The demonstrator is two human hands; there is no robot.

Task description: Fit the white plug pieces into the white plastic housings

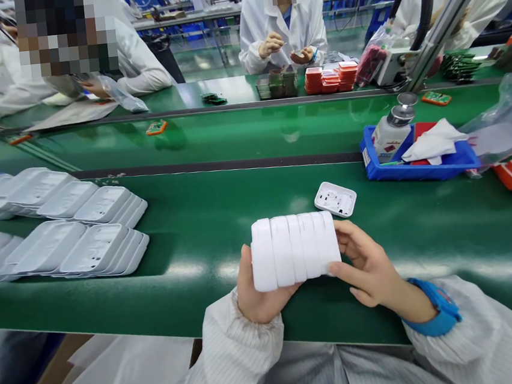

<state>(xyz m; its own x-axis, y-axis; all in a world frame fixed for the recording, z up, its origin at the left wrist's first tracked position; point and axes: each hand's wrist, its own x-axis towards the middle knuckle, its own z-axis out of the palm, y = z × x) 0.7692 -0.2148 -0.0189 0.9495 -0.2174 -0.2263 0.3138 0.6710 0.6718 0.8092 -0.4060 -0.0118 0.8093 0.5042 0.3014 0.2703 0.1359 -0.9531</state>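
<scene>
A fanned stack of white plastic housing shells point(295, 248) is held above the green bench, smooth outer faces up. My left hand point(263, 294) cradles the stack from below, its thumb along the left end; most of its fingers are hidden. On the right end, my right hand point(369, 265) grips the last shell between thumb and fingers, and a blue wrist strap point(437, 307) circles that wrist. Just behind the stack, a single white shell point(335, 199) lies on the bench with its inner side up, showing small dark openings.
Rows of overlapping white shells point(103, 249) lie at the left. A blue tray point(421, 169) with a pump bottle point(390, 134) and white cloth stands at the right, beside a clear plastic bag point(502, 120). An orange-edged circuit board point(156, 127) lies on the green strip. Co-workers sit opposite.
</scene>
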